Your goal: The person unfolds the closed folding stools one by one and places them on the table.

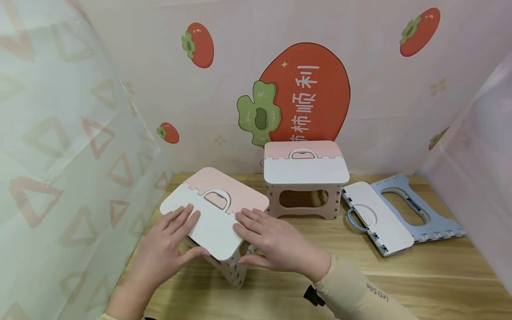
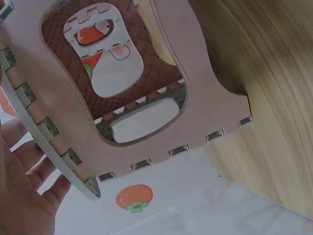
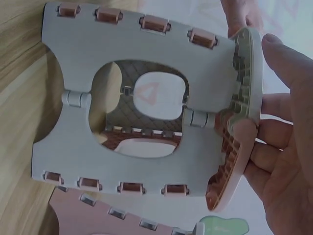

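Note:
A pink-and-white folding step stool (image 1: 212, 226) stands at an angle on its legs between my hands, its arched carry handle (image 1: 228, 200) lying in the top. Straight fingers of my left hand (image 1: 162, 253) rest on the white half, the thumb along the front edge. My right hand (image 1: 276, 242) lays extended fingers across the seam at the right edge, thumb lower down. In the right wrist view, the pink and white halves meet at a slight angle above the hinged leg panel (image 3: 146, 41). The left wrist view shows the pink leg panel (image 2: 205, 88) with its large opening.
A second pink-and-white stool (image 1: 306, 171) stands unfolded behind, close to the back wall. At the right lies a blue-and-white stool (image 1: 380, 220), partly folded with its blue leg panel spread out. Printed sheets enclose the wooden table (image 1: 400, 284) at the back and sides.

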The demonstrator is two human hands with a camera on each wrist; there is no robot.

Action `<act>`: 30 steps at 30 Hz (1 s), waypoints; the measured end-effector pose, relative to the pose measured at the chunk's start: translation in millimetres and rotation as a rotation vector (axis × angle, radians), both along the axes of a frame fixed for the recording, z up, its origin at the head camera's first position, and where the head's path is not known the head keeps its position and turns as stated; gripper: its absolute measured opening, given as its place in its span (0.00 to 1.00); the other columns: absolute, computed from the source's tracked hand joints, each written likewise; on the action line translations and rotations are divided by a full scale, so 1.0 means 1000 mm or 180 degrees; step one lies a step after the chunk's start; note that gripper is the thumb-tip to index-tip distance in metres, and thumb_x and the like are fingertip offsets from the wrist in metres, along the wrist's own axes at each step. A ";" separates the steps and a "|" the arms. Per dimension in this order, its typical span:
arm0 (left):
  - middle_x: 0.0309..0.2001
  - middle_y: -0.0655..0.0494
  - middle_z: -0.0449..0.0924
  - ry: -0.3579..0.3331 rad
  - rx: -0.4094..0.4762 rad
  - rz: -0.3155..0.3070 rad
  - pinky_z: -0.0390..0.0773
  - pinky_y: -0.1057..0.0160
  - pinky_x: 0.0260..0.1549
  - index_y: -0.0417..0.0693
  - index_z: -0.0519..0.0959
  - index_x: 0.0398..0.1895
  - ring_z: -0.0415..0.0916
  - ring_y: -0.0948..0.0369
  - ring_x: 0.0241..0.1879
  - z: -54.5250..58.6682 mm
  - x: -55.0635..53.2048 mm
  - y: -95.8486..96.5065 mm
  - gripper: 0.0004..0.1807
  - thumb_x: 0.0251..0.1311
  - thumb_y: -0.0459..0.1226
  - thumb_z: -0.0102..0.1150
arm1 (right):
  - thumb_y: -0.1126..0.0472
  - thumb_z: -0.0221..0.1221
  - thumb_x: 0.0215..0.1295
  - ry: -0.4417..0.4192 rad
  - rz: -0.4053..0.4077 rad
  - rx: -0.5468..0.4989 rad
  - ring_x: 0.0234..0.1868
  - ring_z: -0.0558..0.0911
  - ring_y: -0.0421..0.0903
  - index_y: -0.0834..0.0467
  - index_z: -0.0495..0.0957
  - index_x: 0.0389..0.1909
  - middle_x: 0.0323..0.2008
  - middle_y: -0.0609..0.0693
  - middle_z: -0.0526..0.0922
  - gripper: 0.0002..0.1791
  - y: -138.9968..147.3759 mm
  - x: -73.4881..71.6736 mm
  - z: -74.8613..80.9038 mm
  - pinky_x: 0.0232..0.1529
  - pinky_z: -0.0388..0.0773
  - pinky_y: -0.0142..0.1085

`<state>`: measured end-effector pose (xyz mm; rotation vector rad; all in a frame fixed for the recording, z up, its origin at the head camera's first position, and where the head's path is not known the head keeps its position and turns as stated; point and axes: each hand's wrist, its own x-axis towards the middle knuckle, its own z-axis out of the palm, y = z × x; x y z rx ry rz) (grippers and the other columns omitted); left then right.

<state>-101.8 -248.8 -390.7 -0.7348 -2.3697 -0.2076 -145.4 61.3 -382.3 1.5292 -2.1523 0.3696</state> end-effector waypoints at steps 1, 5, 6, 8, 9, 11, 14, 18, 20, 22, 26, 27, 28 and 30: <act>0.62 0.43 0.80 -0.0004 -0.0004 0.0034 0.73 0.52 0.62 0.42 0.80 0.64 0.76 0.44 0.62 0.000 0.000 0.001 0.50 0.62 0.74 0.43 | 0.38 0.66 0.65 0.0019 -0.0016 0.0014 0.70 0.75 0.55 0.62 0.76 0.64 0.66 0.60 0.77 0.38 -0.001 0.001 0.000 0.72 0.69 0.45; 0.60 0.41 0.81 0.0038 -0.0010 0.0106 0.76 0.45 0.58 0.41 0.81 0.62 0.78 0.42 0.60 -0.001 0.001 0.004 0.49 0.62 0.74 0.42 | 0.37 0.66 0.64 0.0043 -0.0092 -0.0008 0.70 0.74 0.56 0.62 0.76 0.64 0.66 0.61 0.77 0.39 -0.003 0.005 -0.001 0.72 0.69 0.46; 0.60 0.40 0.82 0.0066 -0.0017 0.0122 0.77 0.45 0.57 0.41 0.81 0.62 0.78 0.42 0.59 -0.001 0.001 0.005 0.49 0.62 0.74 0.42 | 0.36 0.66 0.63 0.0062 -0.0116 -0.0018 0.70 0.74 0.56 0.62 0.76 0.64 0.66 0.61 0.77 0.40 -0.004 0.006 -0.001 0.72 0.69 0.46; 0.58 0.40 0.82 0.0146 -0.0056 0.0166 0.78 0.44 0.55 0.42 0.82 0.61 0.79 0.42 0.58 0.000 0.001 0.007 0.48 0.63 0.73 0.42 | 0.36 0.66 0.63 0.0090 -0.0155 -0.0042 0.70 0.74 0.56 0.63 0.77 0.64 0.66 0.61 0.78 0.40 -0.006 0.006 -0.003 0.73 0.68 0.47; 0.57 0.39 0.83 0.0209 -0.0060 0.0170 0.79 0.44 0.54 0.42 0.82 0.60 0.80 0.41 0.56 0.000 0.001 0.009 0.47 0.63 0.73 0.42 | 0.36 0.66 0.63 0.0109 -0.0176 -0.0053 0.70 0.74 0.57 0.63 0.77 0.63 0.65 0.61 0.78 0.40 -0.007 0.007 -0.003 0.73 0.68 0.48; 0.56 0.39 0.84 0.0302 -0.0075 0.0212 0.80 0.44 0.52 0.42 0.83 0.59 0.81 0.41 0.55 0.001 0.001 0.012 0.47 0.63 0.72 0.43 | 0.36 0.65 0.64 0.0146 -0.0226 -0.0072 0.70 0.75 0.57 0.63 0.77 0.63 0.65 0.61 0.78 0.39 -0.009 0.008 -0.005 0.73 0.68 0.48; 0.53 0.39 0.85 0.0450 -0.0066 0.0265 0.82 0.44 0.49 0.42 0.84 0.57 0.83 0.42 0.52 0.001 0.000 0.016 0.46 0.64 0.72 0.43 | 0.38 0.66 0.65 0.0177 -0.0301 -0.0116 0.69 0.76 0.56 0.63 0.78 0.61 0.64 0.60 0.80 0.36 -0.012 0.008 -0.005 0.72 0.69 0.48; 0.51 0.39 0.86 0.0575 -0.0036 0.0318 0.83 0.45 0.46 0.42 0.85 0.55 0.83 0.41 0.49 0.001 0.000 0.020 0.46 0.62 0.73 0.44 | 0.43 0.68 0.65 0.0141 -0.0375 -0.0174 0.67 0.77 0.56 0.64 0.79 0.60 0.62 0.61 0.81 0.32 -0.014 0.008 -0.004 0.71 0.70 0.48; 0.50 0.39 0.86 0.0627 -0.0013 0.0335 0.84 0.47 0.43 0.42 0.85 0.54 0.84 0.41 0.48 0.001 -0.001 0.023 0.46 0.62 0.73 0.44 | 0.45 0.69 0.65 0.0091 -0.0392 -0.0200 0.67 0.77 0.56 0.64 0.79 0.59 0.62 0.61 0.81 0.32 -0.015 0.007 -0.004 0.71 0.70 0.48; 0.50 0.39 0.86 0.0656 -0.0015 0.0363 0.85 0.47 0.41 0.42 0.85 0.53 0.84 0.41 0.48 0.001 -0.002 0.024 0.46 0.63 0.73 0.43 | 0.46 0.69 0.65 0.0058 -0.0396 -0.0212 0.67 0.77 0.57 0.64 0.79 0.59 0.62 0.61 0.81 0.31 -0.015 0.006 -0.004 0.72 0.70 0.48; 0.51 0.38 0.86 0.0571 -0.0101 0.0476 0.87 0.47 0.37 0.41 0.85 0.53 0.83 0.41 0.50 0.000 -0.002 0.026 0.47 0.65 0.73 0.40 | 0.49 0.70 0.65 0.0104 -0.0386 -0.0201 0.67 0.78 0.57 0.63 0.80 0.58 0.61 0.62 0.81 0.28 -0.015 0.004 -0.004 0.71 0.71 0.48; 0.52 0.38 0.85 0.0534 -0.0132 0.0503 0.87 0.46 0.36 0.41 0.85 0.54 0.83 0.41 0.51 0.000 -0.001 0.025 0.47 0.65 0.73 0.39 | 0.49 0.70 0.65 0.0126 -0.0381 -0.0194 0.66 0.78 0.57 0.63 0.80 0.58 0.61 0.61 0.81 0.28 -0.015 0.003 -0.003 0.70 0.72 0.48; 0.52 0.38 0.85 0.0505 -0.0156 0.0520 0.87 0.46 0.36 0.41 0.85 0.54 0.83 0.41 0.52 0.000 -0.001 0.025 0.46 0.66 0.72 0.39 | 0.50 0.70 0.64 0.0139 -0.0376 -0.0193 0.66 0.78 0.57 0.63 0.80 0.57 0.61 0.61 0.82 0.27 -0.015 0.003 -0.003 0.70 0.72 0.48; 0.52 0.37 0.85 0.0462 -0.0191 0.0547 0.87 0.45 0.34 0.41 0.84 0.54 0.84 0.40 0.52 0.000 -0.002 0.025 0.45 0.66 0.72 0.41 | 0.52 0.71 0.64 0.0163 -0.0367 -0.0181 0.66 0.79 0.57 0.62 0.80 0.57 0.60 0.61 0.82 0.26 -0.015 0.002 -0.003 0.69 0.73 0.48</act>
